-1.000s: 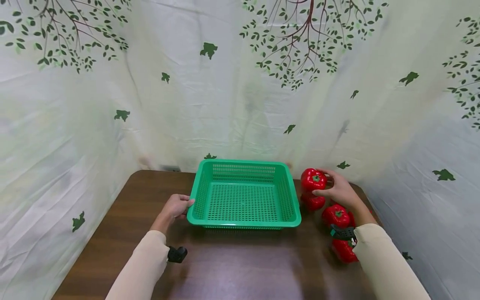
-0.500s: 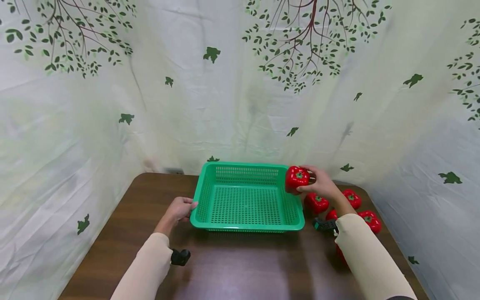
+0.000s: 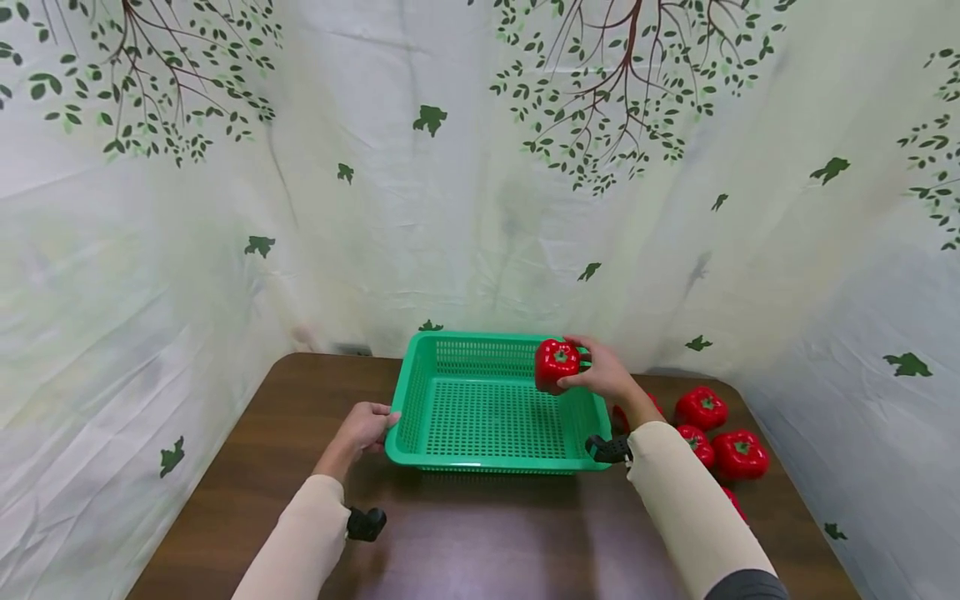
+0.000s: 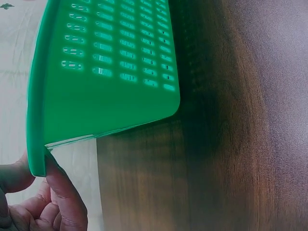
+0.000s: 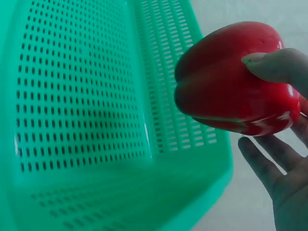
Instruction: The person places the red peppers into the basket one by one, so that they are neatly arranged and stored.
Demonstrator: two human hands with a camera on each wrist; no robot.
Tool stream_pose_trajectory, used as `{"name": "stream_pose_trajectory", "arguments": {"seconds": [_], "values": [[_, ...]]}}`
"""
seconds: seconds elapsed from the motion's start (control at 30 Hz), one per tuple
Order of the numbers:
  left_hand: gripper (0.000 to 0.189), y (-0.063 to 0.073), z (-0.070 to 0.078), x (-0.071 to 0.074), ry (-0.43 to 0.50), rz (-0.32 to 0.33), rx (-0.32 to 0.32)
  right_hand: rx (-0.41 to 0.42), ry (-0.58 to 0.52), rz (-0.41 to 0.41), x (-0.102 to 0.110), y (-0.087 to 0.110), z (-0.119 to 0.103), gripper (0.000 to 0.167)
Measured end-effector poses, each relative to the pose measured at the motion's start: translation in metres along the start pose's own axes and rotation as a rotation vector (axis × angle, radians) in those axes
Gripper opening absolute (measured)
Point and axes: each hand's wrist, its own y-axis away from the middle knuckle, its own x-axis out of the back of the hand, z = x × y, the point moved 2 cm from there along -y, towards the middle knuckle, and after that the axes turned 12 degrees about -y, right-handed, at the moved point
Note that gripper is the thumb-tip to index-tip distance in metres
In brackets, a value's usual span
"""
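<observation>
A green perforated plastic basket [image 3: 495, 465] stands on the table with nothing lying in it. My left hand [image 3: 367, 427] pinches the rim at its left side; in the left wrist view the thumb and fingers [image 4: 67, 197] meet around that rim. Over the right part of the basket, my right hand [image 3: 603, 371] holds a glossy red bell pepper [image 3: 557, 365] with a green stem. From the right wrist view, the thumb presses one side of the pepper [image 5: 231, 82], above the basket's inside, with some fingers spread behind it.
Several more red bell peppers [image 3: 740, 455] lie on the brown wooden table [image 3: 480, 542] right of the basket, partly hidden by my right sleeve. A pale cloth with printed leaves [image 3: 480, 208] hangs behind and around the table.
My right hand has lifted the bell pepper off the group at the right and carried it left over the basket. My left hand keeps its hold on the rim.
</observation>
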Motion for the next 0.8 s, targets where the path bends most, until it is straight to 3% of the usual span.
{"name": "stream_pose_trajectory", "arguments": {"seconds": [0.8], "values": [[0.037, 0.002, 0.007, -0.001, -0.014, -0.006, -0.012, -0.011, -0.014, -0.034, -0.075, -0.051, 0.01, 0.072]]}}
